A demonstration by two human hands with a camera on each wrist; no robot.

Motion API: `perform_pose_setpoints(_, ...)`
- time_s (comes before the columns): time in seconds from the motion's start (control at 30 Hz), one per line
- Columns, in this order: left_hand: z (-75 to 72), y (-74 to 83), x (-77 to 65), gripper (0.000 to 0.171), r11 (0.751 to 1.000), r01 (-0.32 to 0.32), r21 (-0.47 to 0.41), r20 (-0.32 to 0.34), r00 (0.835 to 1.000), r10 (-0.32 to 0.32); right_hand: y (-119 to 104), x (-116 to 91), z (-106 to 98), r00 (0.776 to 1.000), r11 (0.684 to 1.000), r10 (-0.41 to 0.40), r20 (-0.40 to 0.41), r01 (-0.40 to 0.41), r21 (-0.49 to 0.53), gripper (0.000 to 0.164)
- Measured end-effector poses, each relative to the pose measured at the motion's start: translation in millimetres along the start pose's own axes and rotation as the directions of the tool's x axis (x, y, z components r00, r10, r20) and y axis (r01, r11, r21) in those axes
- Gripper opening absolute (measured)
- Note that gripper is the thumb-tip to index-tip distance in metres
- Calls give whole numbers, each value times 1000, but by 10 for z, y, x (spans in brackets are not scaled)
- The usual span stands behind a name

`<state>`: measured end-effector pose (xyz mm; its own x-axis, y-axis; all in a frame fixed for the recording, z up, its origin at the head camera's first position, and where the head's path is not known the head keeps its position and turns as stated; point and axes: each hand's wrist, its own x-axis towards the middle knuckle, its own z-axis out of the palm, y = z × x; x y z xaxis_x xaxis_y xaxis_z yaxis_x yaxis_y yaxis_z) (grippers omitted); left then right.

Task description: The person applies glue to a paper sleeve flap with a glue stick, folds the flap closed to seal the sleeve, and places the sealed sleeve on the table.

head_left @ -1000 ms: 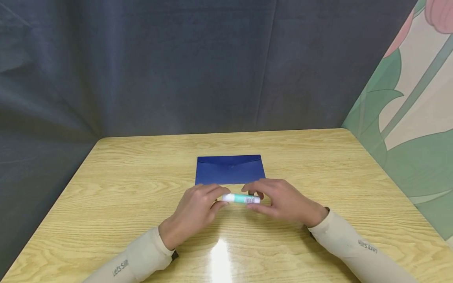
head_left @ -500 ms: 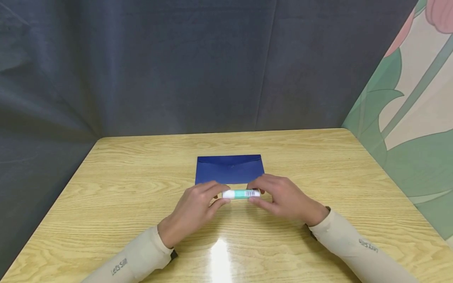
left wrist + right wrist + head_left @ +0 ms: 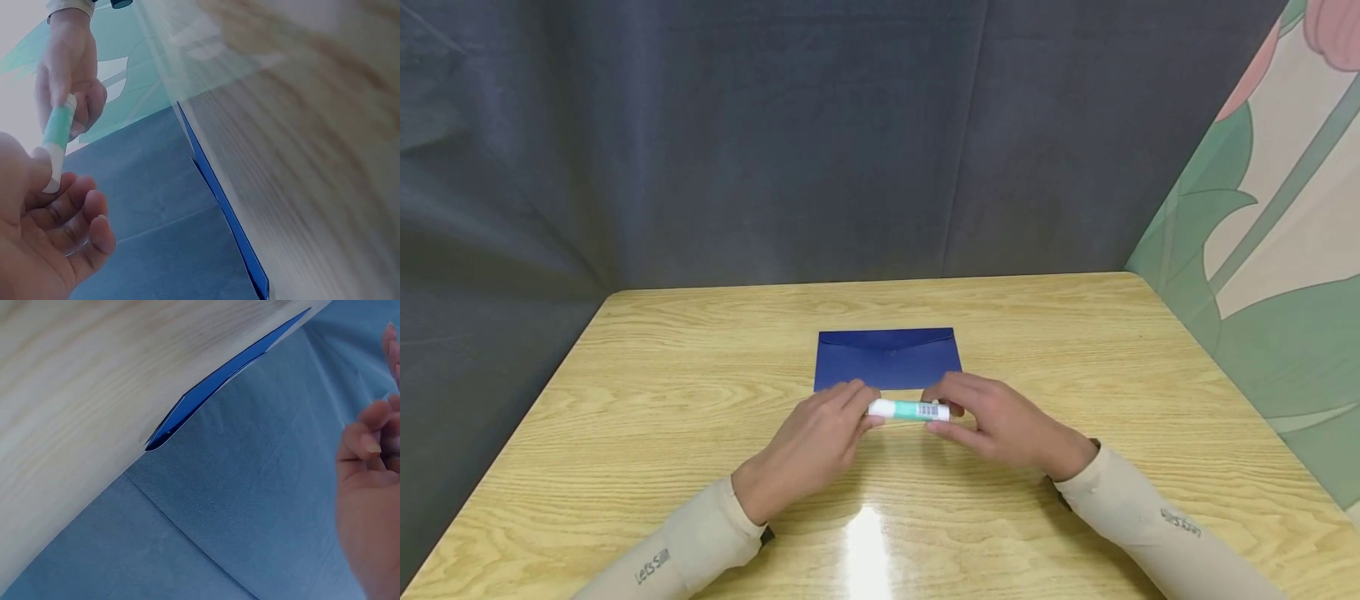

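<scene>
A glue stick (image 3: 907, 410), white with a green band and a barcode, lies level in the air between the two hands in the head view. My left hand (image 3: 816, 437) pinches its white left end between thumb and fingers. The barcode end is gripped by my right hand (image 3: 1003, 421). From the left wrist, the glue stick (image 3: 57, 128) spans from the left thumb to the right hand (image 3: 70, 72), while the other left fingers curl loosely below. The right wrist view catches the right hand (image 3: 375, 494) at its edge; the glue stick is out of sight there.
A blue envelope (image 3: 883, 358) with its flap side up lies on the wooden table (image 3: 662, 417) just beyond the hands. A dark curtain (image 3: 797, 150) hangs behind the table and at the left. To the right stands a flower-patterned panel (image 3: 1292, 333).
The glue stick rose slightly, and the right fingers closed in around its barcode end. The left hand's grip on the white end has shifted a little. The envelope has stayed put.
</scene>
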<state>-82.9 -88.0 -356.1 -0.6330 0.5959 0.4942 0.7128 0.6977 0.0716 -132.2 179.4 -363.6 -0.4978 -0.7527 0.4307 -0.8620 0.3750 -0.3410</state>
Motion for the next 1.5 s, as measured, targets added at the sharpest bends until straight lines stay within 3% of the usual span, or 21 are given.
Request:
perform_pose_setpoints(0.17, 8, 1, -3, 22, 999, 28, -46, 16, 999, -27, 8, -7, 13, 1000, 999, 10, 16, -10, -47, 19)
perform_pose_setpoints(0.4, -2, 18, -16, 12, 993, 68, -99, 141, 989, -54, -2, -4, 14, 1000, 997, -2, 6, 3, -76, 15)
perform_pose_setpoints(0.5, 0, 20, -18, 9, 990, 76, -117, 162, 985, -57, -14, 1, 14, 1000, 996, 12, 15, -10, -86, 15)
perform_pose_setpoints(1.03, -9, 13, -6, 13, 998, -15, -55, 68, 998, 18, -26, 1, 25, 998, 994, 1, 58, 5, -105, 10)
perform_pose_setpoints(1.5, -27, 47, -17, 11, 999, -37, -38, 57, 998, 39, -59, 8, 59, 992, 992, -16, 129, 32, -123, 11)
